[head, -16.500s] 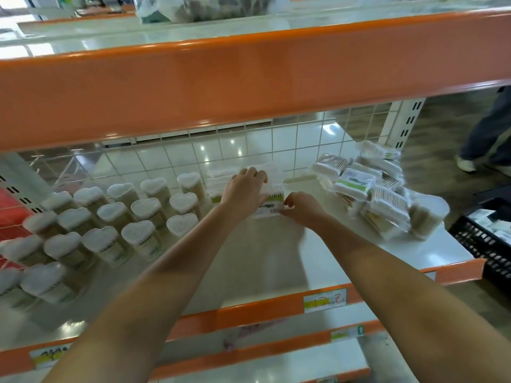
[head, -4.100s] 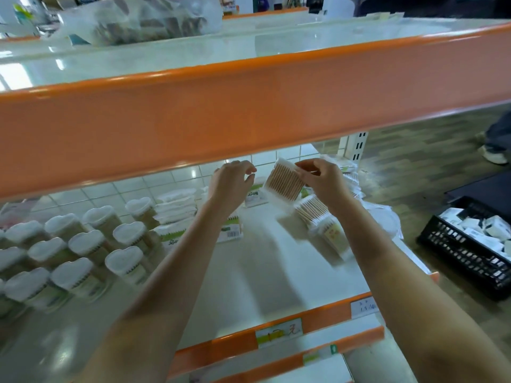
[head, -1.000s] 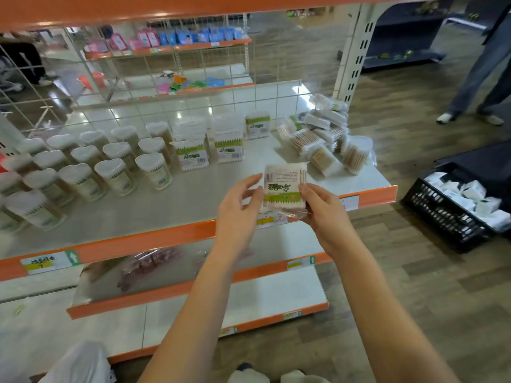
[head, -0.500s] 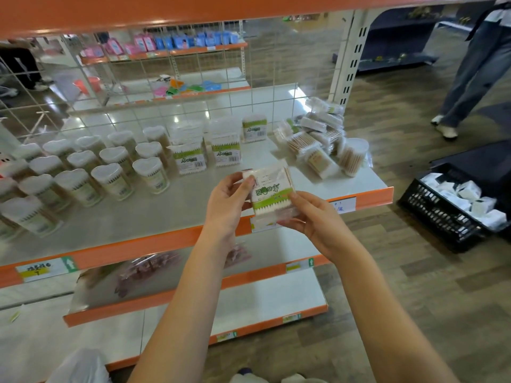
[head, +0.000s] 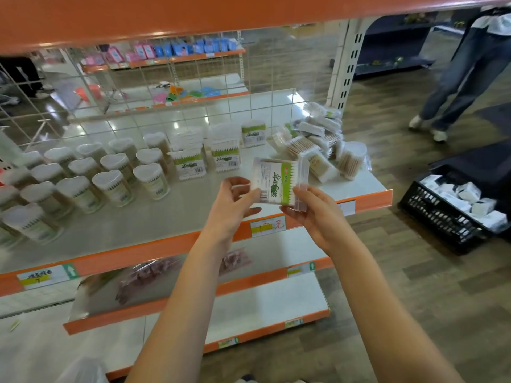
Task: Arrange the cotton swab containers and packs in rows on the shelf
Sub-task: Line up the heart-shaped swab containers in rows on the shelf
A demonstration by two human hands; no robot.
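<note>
Standing in front of the orange-edged shelf [head: 193, 205], a person holds one flat cotton swab pack [head: 278, 180] up in the air just above its front lip, between both hands. Overhead, the orange front of the next shelf up [head: 193, 15] fills the top of the view, and behind the shelf a wire grid back panel [head: 260, 78] lets another aisle show through. On the left half of the shelf stand rows of heart-lidded cotton swab containers [head: 110, 175], upright and close together. In the middle, just right of them, upright packs with green labels [head: 210, 156] stand in short rows. At the right end lies a loose heap of packs [head: 318, 145], tumbled over one another. On the wooden floor to the right sits a black crate [head: 442, 219] with white wrapped items in it, and farther back a passer-by's legs in jeans [head: 459, 78] are visible. The left hand [head: 235, 201] pinches the pack's left edge between thumb and curled fingers; the right hand [head: 309, 208] grips its lower right corner the same way.
</note>
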